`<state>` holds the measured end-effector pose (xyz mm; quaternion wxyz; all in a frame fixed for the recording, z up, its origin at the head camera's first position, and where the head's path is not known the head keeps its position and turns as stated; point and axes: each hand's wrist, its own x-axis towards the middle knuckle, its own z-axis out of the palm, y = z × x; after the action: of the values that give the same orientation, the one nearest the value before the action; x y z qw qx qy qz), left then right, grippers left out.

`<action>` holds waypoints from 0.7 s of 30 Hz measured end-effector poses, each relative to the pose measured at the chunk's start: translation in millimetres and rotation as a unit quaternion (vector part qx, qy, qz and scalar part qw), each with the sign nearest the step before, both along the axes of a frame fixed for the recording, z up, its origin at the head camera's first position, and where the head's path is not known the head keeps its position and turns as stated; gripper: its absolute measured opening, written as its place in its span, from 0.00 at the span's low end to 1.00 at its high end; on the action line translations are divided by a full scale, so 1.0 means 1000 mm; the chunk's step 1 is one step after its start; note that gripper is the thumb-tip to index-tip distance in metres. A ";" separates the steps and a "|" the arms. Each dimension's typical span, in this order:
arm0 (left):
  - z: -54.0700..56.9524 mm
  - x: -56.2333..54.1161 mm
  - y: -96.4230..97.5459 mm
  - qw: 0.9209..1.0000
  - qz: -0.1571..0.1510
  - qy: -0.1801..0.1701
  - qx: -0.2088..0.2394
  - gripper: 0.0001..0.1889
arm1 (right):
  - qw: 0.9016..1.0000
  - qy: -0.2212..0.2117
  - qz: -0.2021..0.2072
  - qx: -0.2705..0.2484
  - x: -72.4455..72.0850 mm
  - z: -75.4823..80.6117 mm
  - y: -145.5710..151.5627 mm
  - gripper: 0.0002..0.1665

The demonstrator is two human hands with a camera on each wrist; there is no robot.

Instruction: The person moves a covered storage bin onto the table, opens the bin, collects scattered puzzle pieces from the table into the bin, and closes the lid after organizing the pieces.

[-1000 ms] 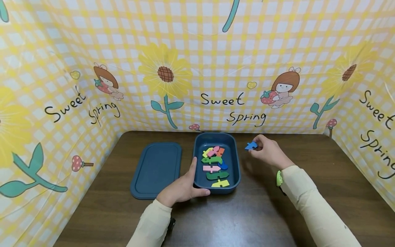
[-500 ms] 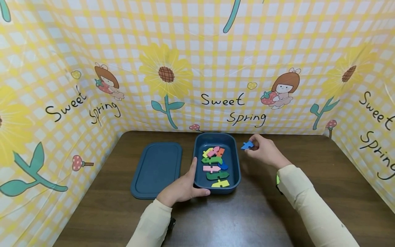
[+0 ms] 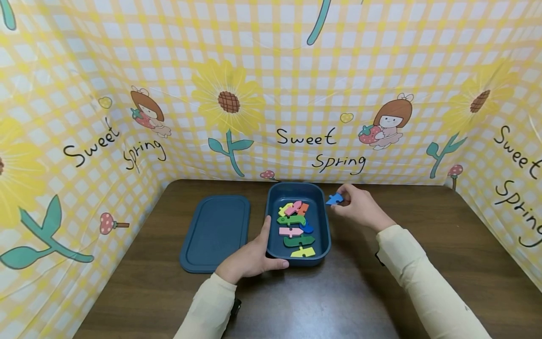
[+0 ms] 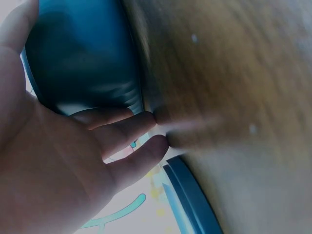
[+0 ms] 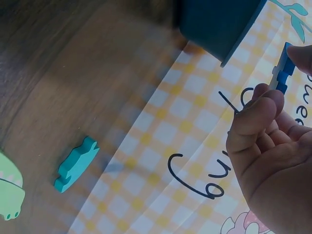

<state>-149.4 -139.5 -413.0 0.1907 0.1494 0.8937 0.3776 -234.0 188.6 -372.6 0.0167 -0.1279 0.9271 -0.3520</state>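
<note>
My right hand (image 3: 361,206) pinches a blue arrow-shaped puzzle piece (image 3: 334,199) between thumb and fingertips, close by the right rim of the dark blue box (image 3: 328,235). In the right wrist view, the blue piece shows small knobs on its side. My left hand (image 3: 251,258) rests against the box's left wall and near corner, its fingers extended along the side and the thumb across the front. Inside the box lie several flat puzzle pieces: a light green one (image 3: 291,220), a pink one (image 3: 290,231), a dark green one (image 3: 298,241) and a yellow one (image 3: 303,252), among others.
A dark blue lid (image 3: 216,235) lies flat left of the box. The right wrist view shows a teal piece (image 5: 77,164) and a light green toy part (image 5: 9,187) on the wooden table. Yellow checked cloth (image 3: 271,84) walls the back and sides.
My right hand has moved left with the blue puzzle piece, bringing it from the table's right side up to the box's rim. The left hand and the box have stayed put.
</note>
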 end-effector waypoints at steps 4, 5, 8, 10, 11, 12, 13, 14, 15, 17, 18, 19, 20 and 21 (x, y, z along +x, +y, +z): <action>-0.001 0.000 0.000 1.000 0.000 0.000 -0.001 0.68 | 1.000 0.007 0.002 0.000 0.001 0.000 -0.004 0.22; -0.001 0.000 0.000 1.000 -0.001 0.000 -0.002 0.68 | 1.000 0.008 0.002 0.000 0.001 0.001 -0.005 0.22; -0.001 -0.001 0.000 1.000 -0.001 -0.001 -0.004 0.68 | 1.000 0.008 0.004 0.000 0.002 0.002 -0.008 0.22; -0.001 -0.001 0.000 1.000 -0.001 -0.001 -0.004 0.68 | 1.000 0.007 0.005 0.000 0.002 0.003 -0.009 0.22; 0.000 -0.001 0.000 1.000 -0.001 -0.002 -0.004 0.68 | 1.000 0.008 0.003 0.000 0.002 0.003 -0.010 0.22; 0.000 -0.001 0.000 1.000 -0.001 -0.002 -0.004 0.68 | 1.000 0.009 0.003 -0.001 0.001 0.004 -0.011 0.22; 0.000 -0.001 0.000 1.000 -0.001 -0.002 -0.003 0.68 | 1.000 0.011 0.004 0.000 0.001 0.004 -0.012 0.22; 0.000 0.000 0.000 1.000 0.000 -0.002 -0.003 0.68 | 1.000 0.013 0.005 0.000 0.001 0.004 -0.013 0.22; 0.000 0.000 0.000 1.000 0.000 -0.002 -0.003 0.68 | 1.000 0.015 0.005 -0.001 0.000 0.004 -0.014 0.22; 0.001 0.000 0.000 1.000 0.000 -0.001 -0.001 0.68 | 1.000 0.016 0.009 -0.004 0.000 0.004 -0.015 0.22; 0.001 0.000 0.000 1.000 0.000 -0.001 0.000 0.68 | 1.000 0.016 0.011 -0.004 0.000 0.004 -0.016 0.22; 0.001 0.000 0.000 1.000 0.000 -0.002 0.000 0.68 | 1.000 0.014 0.014 -0.003 0.000 0.004 -0.018 0.23; 0.001 0.001 0.000 1.000 0.000 -0.002 0.000 0.68 | 1.000 0.013 0.015 -0.004 0.001 0.004 -0.019 0.23; 0.001 0.001 0.000 1.000 0.000 -0.002 0.000 0.68 | 1.000 0.012 0.016 -0.004 0.001 0.004 -0.020 0.23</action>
<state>-148.7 -139.3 -411.6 0.1924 0.1483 0.8933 0.3782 -233.2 168.5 -368.4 0.0105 -0.1471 0.9238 -0.3534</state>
